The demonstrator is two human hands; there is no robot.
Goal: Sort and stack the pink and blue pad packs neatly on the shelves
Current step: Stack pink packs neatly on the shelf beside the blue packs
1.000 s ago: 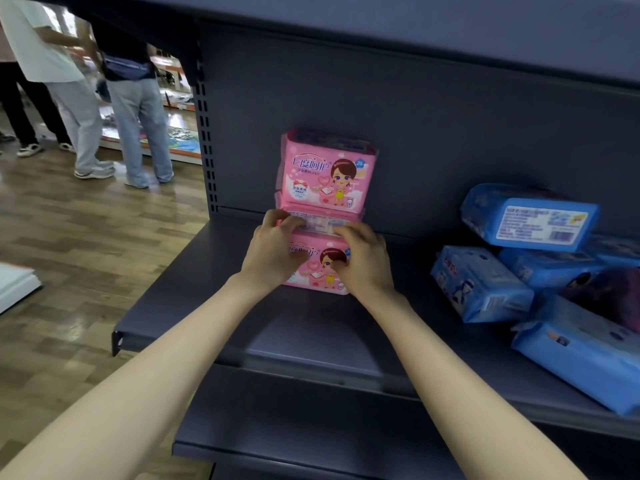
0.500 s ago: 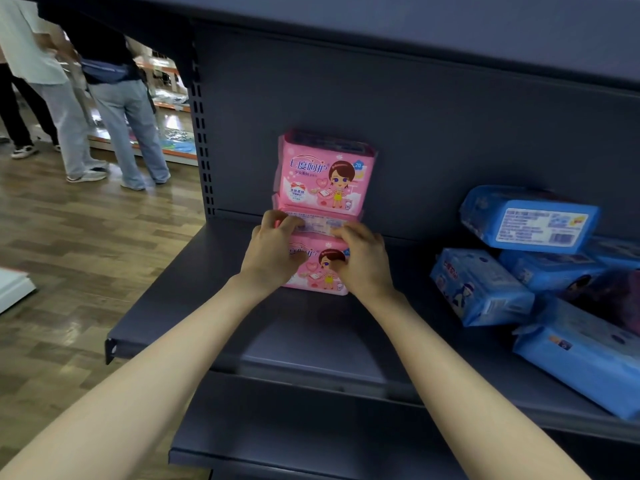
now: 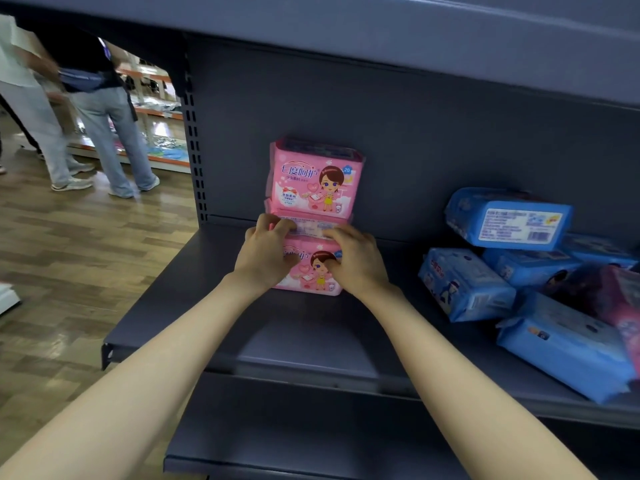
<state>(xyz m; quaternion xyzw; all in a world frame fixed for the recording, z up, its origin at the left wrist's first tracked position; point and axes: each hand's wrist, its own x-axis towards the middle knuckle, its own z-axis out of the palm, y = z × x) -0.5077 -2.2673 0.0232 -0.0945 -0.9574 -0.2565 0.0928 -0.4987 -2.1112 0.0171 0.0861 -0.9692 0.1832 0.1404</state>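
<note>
Two pink pad packs stand stacked against the back panel of the dark shelf (image 3: 214, 327). The upper pink pack (image 3: 313, 178) sits on the lower pink pack (image 3: 313, 275). My left hand (image 3: 265, 254) grips the lower pack's left side, fingers curled over its top edge. Gripping its right side the same way is my right hand (image 3: 356, 259). A loose heap of blue pad packs (image 3: 464, 284) lies on the right of the shelf, one blue pack (image 3: 512, 220) on top with its label facing me.
A dark pink pack (image 3: 620, 299) lies among the blue ones at the far right. Another shelf board (image 3: 415, 36) hangs overhead, and a lower shelf (image 3: 294, 434) juts out below. Two people (image 3: 100, 133) stand on the wooden floor at the left.
My hands stay on the lower pink pack. The view has shifted slightly, and the people at the left have moved a little.
</note>
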